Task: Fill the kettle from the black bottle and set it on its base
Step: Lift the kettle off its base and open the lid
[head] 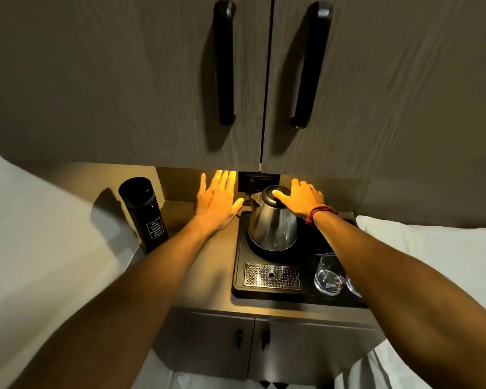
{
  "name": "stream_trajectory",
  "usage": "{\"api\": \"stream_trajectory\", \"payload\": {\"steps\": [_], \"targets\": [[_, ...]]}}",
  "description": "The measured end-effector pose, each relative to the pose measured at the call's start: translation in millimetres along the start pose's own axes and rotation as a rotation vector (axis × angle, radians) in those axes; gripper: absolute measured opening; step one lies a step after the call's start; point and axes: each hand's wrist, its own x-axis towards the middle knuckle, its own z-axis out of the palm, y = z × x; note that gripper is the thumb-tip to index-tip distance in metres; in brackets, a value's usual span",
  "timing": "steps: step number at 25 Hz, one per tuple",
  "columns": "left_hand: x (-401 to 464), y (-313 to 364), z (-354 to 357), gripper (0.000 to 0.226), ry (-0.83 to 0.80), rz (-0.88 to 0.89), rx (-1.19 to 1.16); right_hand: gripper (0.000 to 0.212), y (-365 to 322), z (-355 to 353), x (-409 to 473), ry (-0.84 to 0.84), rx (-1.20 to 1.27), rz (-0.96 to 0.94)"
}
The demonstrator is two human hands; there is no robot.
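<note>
A steel kettle [272, 223] with a black lid stands on its round black base [257, 249], on a black tray [240, 276]. My right hand [302, 197] rests on the kettle's handle side, thumb lying across the lid; whether the fingers close around the handle is hidden. My left hand [218, 199] hovers just left of the kettle's spout, fingers spread, holding nothing. The black bottle [143, 213], capped and upright, stands on the counter at the far left, apart from both hands.
The tray also carries a metal drip grate [272, 276] and two glasses [329, 275] at its right. Cupboard doors with black handles [225, 63] hang low overhead. A wall socket [258, 181] sits behind the kettle. White bedding lies at the right.
</note>
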Motion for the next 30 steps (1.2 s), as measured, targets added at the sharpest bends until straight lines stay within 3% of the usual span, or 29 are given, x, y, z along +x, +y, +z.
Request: {"api": "stream_trajectory", "payload": {"steps": [4,8,11,19,23,27,30], "targets": [[17.3,-10.3,10.5,0.062,0.041,-0.022,-0.072,0.082,7.7,4.1,13.3,-0.107,-0.039,-0.037],[30.9,-9.8,19.0,0.033,0.156,-0.008,-0.187,0.075,10.3,7.8,19.2,-0.069,0.000,-0.059],[36.9,-6.7,19.7,0.024,0.170,0.004,-0.186,0.067,10.4,11.4,21.0,-0.027,-0.021,-0.083],[43.4,-8.6,18.5,0.030,0.166,0.014,-0.157,0.059,15.5,13.5,20.3,0.039,-0.049,-0.094],[43.9,-8.3,16.3,0.029,0.171,0.019,-0.121,0.052,12.3,10.6,21.6,0.005,0.058,-0.075],[43.7,-6.4,13.2,0.030,0.168,0.034,-0.097,0.026,26.5,11.4,22.4,0.049,0.176,-0.035],[44.7,-8.6,12.7,0.033,0.135,0.023,-0.083,0.040,38.9,20.6,20.7,0.000,0.359,0.079]]}}
